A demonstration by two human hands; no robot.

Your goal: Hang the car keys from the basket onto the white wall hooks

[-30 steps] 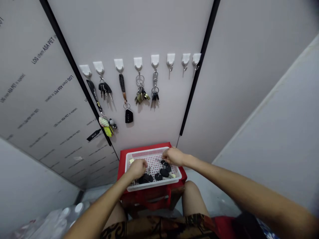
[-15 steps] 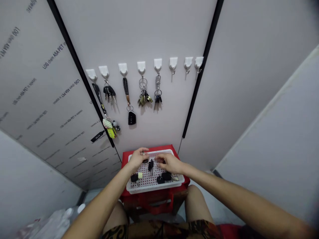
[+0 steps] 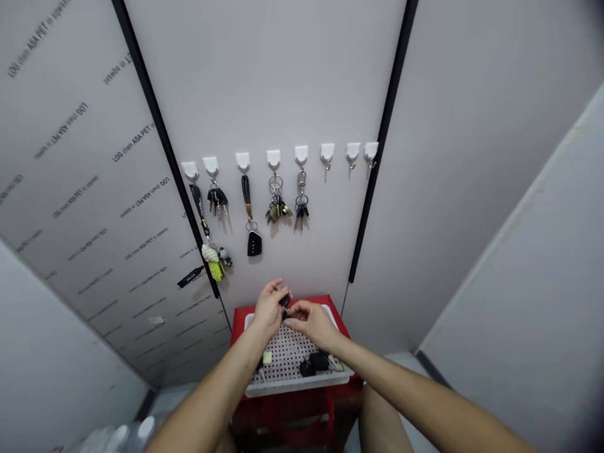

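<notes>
Above the far side of a white plastic basket (image 3: 299, 385), my two hands meet over a small bunch of black-headed keys (image 3: 284, 301). My left hand (image 3: 268, 309) is closed around it from the left, thumb on top. From the right, my right hand (image 3: 312, 322) pinches its lower part with the fingertips; the fingers partly hide it. More black keys (image 3: 318, 362) lie at the basket's right end. At its left end, a key with a pale yellow tag (image 3: 267, 357) is half covered by my left wrist.
White hooks (image 3: 274, 158) run in a row along the wall. Key bunches and a car key (image 3: 254, 243) hang from the left ones; the three rightmost hooks hold nothing. Under the basket is a red box (image 3: 337, 308). Capped bottles (image 3: 120, 434) stand at lower left.
My hands were apart over the basket, then came together and rose, now holding the bunch of keys between them. The camera view has tilted upward, so the hooks appear lower.
</notes>
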